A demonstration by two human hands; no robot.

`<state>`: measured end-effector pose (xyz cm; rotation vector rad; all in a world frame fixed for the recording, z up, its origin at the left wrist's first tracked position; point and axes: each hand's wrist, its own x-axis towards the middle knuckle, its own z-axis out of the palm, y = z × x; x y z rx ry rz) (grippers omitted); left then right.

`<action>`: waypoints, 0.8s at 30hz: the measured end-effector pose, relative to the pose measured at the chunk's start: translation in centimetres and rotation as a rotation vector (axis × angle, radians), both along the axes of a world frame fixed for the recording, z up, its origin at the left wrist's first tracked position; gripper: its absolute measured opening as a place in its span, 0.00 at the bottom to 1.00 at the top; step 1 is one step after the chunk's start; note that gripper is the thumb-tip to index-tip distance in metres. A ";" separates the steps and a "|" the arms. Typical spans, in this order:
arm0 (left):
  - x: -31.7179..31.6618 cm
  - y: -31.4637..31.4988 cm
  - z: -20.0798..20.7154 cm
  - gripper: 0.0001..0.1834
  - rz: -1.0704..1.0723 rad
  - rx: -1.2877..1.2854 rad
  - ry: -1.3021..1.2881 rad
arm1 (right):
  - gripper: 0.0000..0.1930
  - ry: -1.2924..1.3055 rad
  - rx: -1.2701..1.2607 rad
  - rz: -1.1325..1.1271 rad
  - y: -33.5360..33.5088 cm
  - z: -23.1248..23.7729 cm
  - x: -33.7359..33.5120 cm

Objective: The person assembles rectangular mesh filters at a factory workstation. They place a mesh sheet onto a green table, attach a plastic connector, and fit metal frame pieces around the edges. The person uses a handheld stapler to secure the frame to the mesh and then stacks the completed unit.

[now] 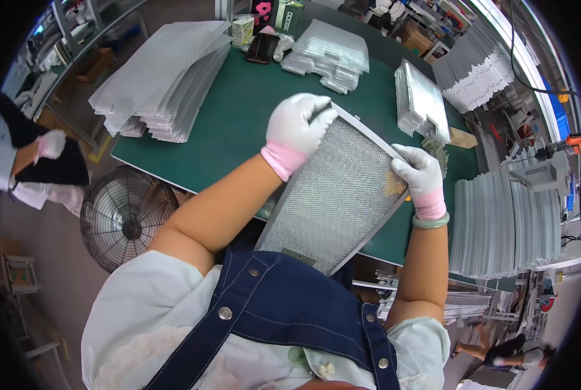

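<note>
A framed mesh panel (339,195) slants toward the wearer over the near edge of the desk (248,97), its near end partly hidden at 6 o'clock by the navy apron (290,286). It seems held by its rim at the two far corners so that it stays steady while the mesh face is left uncovered, and the body probably backs up the near end. The gloved left hand (297,129) is at the panel's 11 o'clock, its fingers curled nearly closed over the far left corner; the gloved right hand (422,174) is at about 2 o'clock, its fingers pinching the far right corner, parted only by the frame. The panel thus lies between the two sets of fingers and runs back below them. Beyond, piles of loose mesh stand apart from it: a tall left pile (163,75) at 10 o'clock, a low pile (329,51) at 12 and a narrow pile (423,97) at 1 to 2, perhaps kept at the sides and back to leave working room. Farther out, upright stacked sheets (505,227) fill 3 to 4 o'clock, and a floor fan (131,218) stands at 9.
</note>
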<state>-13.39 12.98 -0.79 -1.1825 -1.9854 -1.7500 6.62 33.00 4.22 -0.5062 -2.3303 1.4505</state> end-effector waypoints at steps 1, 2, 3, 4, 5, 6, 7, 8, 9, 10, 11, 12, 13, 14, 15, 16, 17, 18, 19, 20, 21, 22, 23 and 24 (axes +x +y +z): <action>0.6 0.1 -0.1 0.13 -0.013 0.012 -0.046 | 0.18 0.012 -0.036 -0.006 -0.4 0.0 -0.1; 1.0 0.1 -0.1 0.12 -0.034 0.042 -0.078 | 0.18 0.004 -0.020 -0.005 -0.5 0.0 0.0; 1.3 0.0 0.0 0.12 -0.054 0.072 -0.111 | 0.18 -0.004 -0.004 -0.003 -0.5 0.1 0.0; 1.6 -0.1 0.4 0.12 -0.078 0.107 -0.140 | 0.17 -0.009 0.017 -0.003 -0.5 0.3 0.1; 1.7 -0.5 0.5 0.18 -0.168 0.108 -0.099 | 0.17 -0.012 0.022 0.008 -0.5 0.6 0.1; 1.9 -0.4 0.4 0.21 -0.240 0.150 -0.235 | 0.17 -0.016 0.027 0.018 -0.5 0.9 0.1; 2.1 -0.3 0.2 0.24 -0.313 0.192 -0.371 | 0.17 -0.020 0.032 0.028 -0.5 1.1 0.2; 1.9 -0.5 0.3 0.28 -0.485 0.245 -0.513 | 0.17 -0.024 0.007 0.041 -0.3 1.2 0.1; 1.6 -0.6 0.3 0.33 -0.637 0.293 -0.666 | 0.17 -0.029 -0.018 0.054 -0.1 1.3 0.0; 1.3 -0.6 0.3 0.32 -0.651 0.290 -0.662 | 0.17 -0.035 -0.040 0.067 0.2 1.4 0.0; 1.1 -0.6 0.1 0.31 -0.664 0.287 -0.657 | 0.17 -0.039 -0.035 0.071 0.5 1.3 0.1; 0.9 -0.7 0.0 0.30 -0.676 0.284 -0.653 | 0.17 -0.042 -0.029 0.075 0.8 1.0 0.3; 0.6 -1.0 -0.1 0.28 -0.671 0.202 -0.669 | 0.17 -0.046 -0.024 0.081 1.0 0.9 0.4; 0.5 -1.0 -0.1 0.28 -0.661 0.209 -0.683 | 0.17 -0.049 -0.011 0.089 1.0 0.9 0.3; 0.6 -0.9 -0.1 0.27 -0.651 0.216 -0.697 | 0.17 -0.052 0.002 0.096 1.0 1.0 0.3; 0.8 -0.8 -0.1 0.27 -0.644 0.220 -0.714 | 0.17 -0.056 0.013 0.100 1.0 0.9 0.3; 1.1 -0.7 0.0 0.27 -0.608 0.217 -0.707 | 0.17 -0.083 0.015 0.105 1.0 1.0 0.3; 1.6 -0.8 0.1 0.26 -0.572 0.215 -0.699 | 0.17 -0.109 0.016 0.110 1.0 1.3 0.1; 1.9 -0.8 0.3 0.26 -0.539 0.213 -0.692 | 0.17 -0.136 0.018 0.112 0.9 1.6 0.1; 2.1 -0.9 0.2 0.26 -0.544 0.209 -0.699 | 0.18 -0.141 0.035 0.116 0.8 1.8 0.2; 2.1 -1.1 0.2 0.26 -0.551 0.206 -0.706 | 0.18 -0.146 0.053 0.119 0.5 1.9 0.3; 2.1 -1.2 0.2 0.25 -0.554 0.206 -0.711 | 0.18 -0.149 0.073 0.125 0.2 2.2 0.2; 2.3 -1.3 0.3 0.25 -0.573 0.227 -0.718 | 0.18 -0.126 0.132 0.117 -0.4 2.5 0.2; 2.5 -1.4 0.5 0.24 -0.591 0.248 -0.725 | 0.18 -0.103 0.190 0.108 -1.2 3.0 0.2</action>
